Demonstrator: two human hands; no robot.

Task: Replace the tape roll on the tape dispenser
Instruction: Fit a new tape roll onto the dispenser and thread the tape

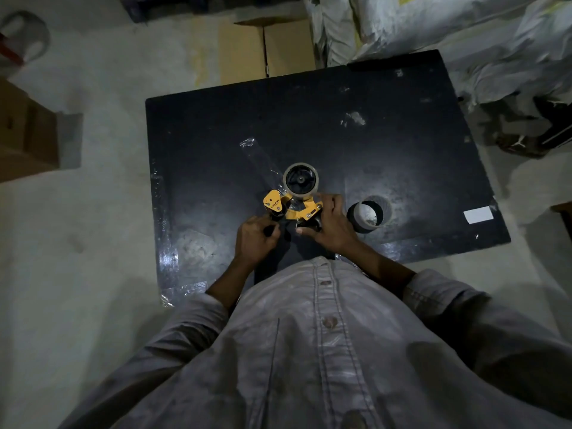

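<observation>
- Dispenser (291,207) looks rigid and light; hold by frame.
- Roll (301,181) mounted; tape likely sticky, thin.
- Left hand (255,239) pinches something dark, right hand (329,226) grips dispenser.

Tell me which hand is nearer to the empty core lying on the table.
Right. The right hand grips the dispenser just left of the empty core, with a small gap between them. The left hand is on the dispenser's other side, farther from the core.
</observation>
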